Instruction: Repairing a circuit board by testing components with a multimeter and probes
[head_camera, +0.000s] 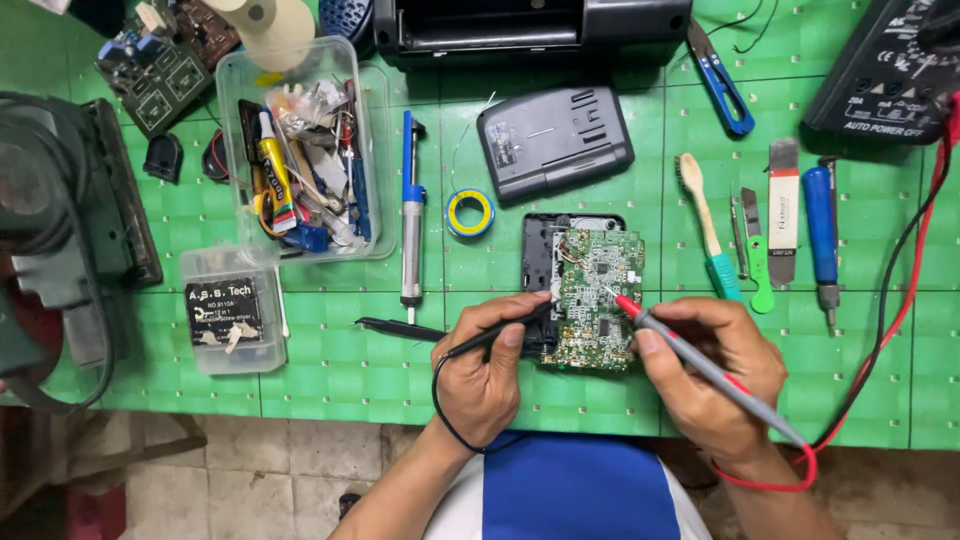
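Note:
A green circuit board (597, 297) lies in an opened black device shell (540, 245) on the green mat. My left hand (488, 370) holds a black test probe (500, 335) with its tip at the board's left edge. My right hand (712, 372) holds a red-tipped grey test probe (690, 357), its metal point touching the middle of the board. The probes' black and red leads run back past my wrists; the red lead (900, 310) climbs to a black multimeter (890, 70) at the top right.
The black back cover (555, 140) and a roll of yellow tape (470, 213) lie above the board. A blue desoldering pump (411, 210), black tweezers (400, 328), a clear tub of parts (300, 150), a small plastic box (232, 320). To the right: brush (705, 225), pry tools (783, 205), blue screwdriver (822, 235), blue snips (722, 85).

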